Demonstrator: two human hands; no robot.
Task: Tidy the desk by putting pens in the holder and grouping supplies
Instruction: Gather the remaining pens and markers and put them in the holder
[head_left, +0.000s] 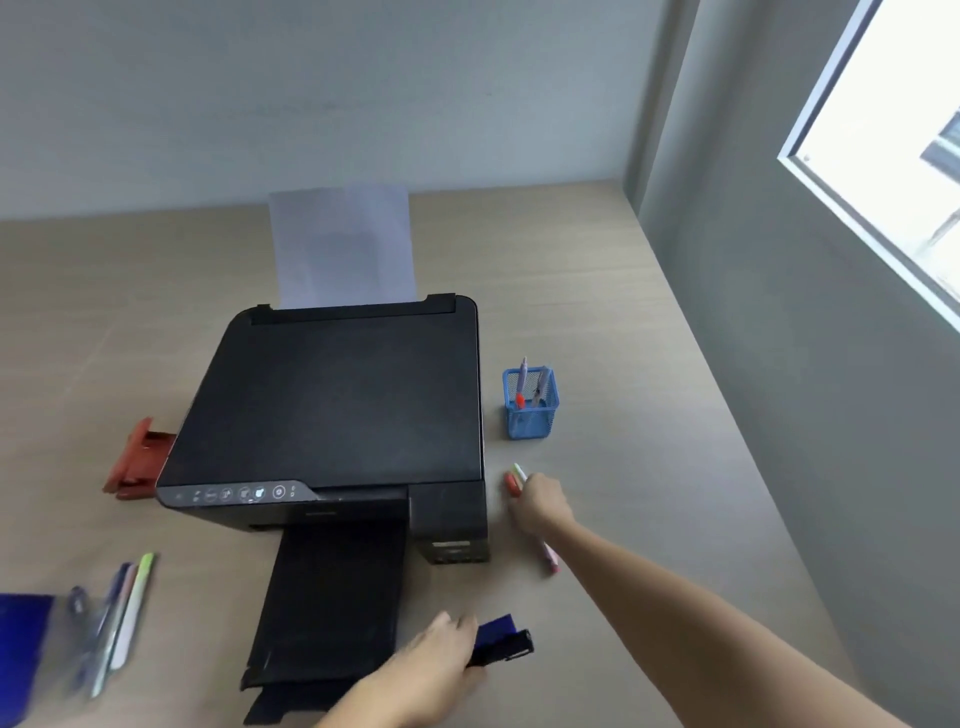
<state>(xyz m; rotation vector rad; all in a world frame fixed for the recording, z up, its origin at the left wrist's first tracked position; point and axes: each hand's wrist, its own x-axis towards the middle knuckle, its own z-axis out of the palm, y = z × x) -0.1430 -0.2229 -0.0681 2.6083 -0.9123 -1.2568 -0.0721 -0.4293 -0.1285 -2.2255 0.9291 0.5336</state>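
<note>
My right hand (540, 501) is down on the counter (623, 291) just right of the printer (332, 400), its grip closing over a pen (549, 558) and a red-capped marker (511, 482); whether the fingers have actually pinched either, I cannot tell. Taking both at once risks one rolling toward the counter's right edge. The blue mesh holder (530, 402) stands near, farther back, already holding two pens; a careless drop could tip it. My left hand (441, 649) lies flat against a dark blue-and-black item (503, 640) by the printer's output tray (332, 608), grip unclear, and could shove it off the near edge. More pens (122, 618) wait at the near-left.
</note>
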